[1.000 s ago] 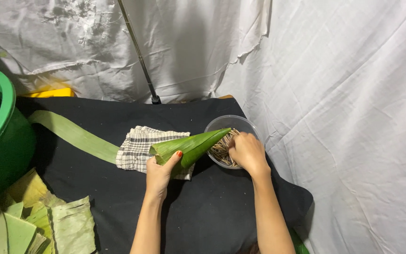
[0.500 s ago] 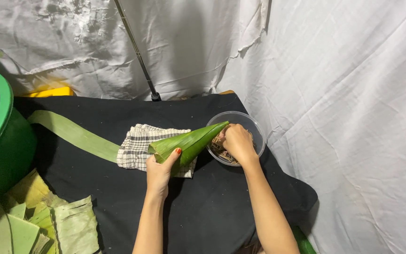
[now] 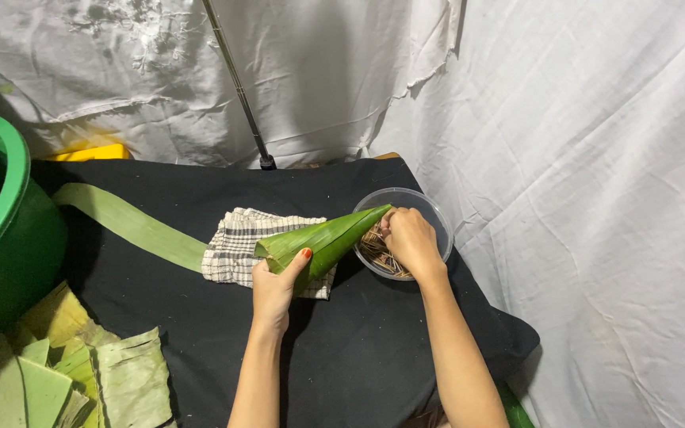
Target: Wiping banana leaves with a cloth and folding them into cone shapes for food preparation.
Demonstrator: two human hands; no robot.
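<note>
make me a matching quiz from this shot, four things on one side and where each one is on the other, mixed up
Things:
1. rolled leaf cone
2. clear bowl
3. checked cloth
4. green tub

Places:
A. at the left edge of the view, beside the black-covered table
B. under the right hand, holding thin brown sticks
C. held at its wide end by the left hand
D. flat on the table, under the wide end of the cone

Pairs: 1-C, 2-B, 3-D, 4-A
</note>
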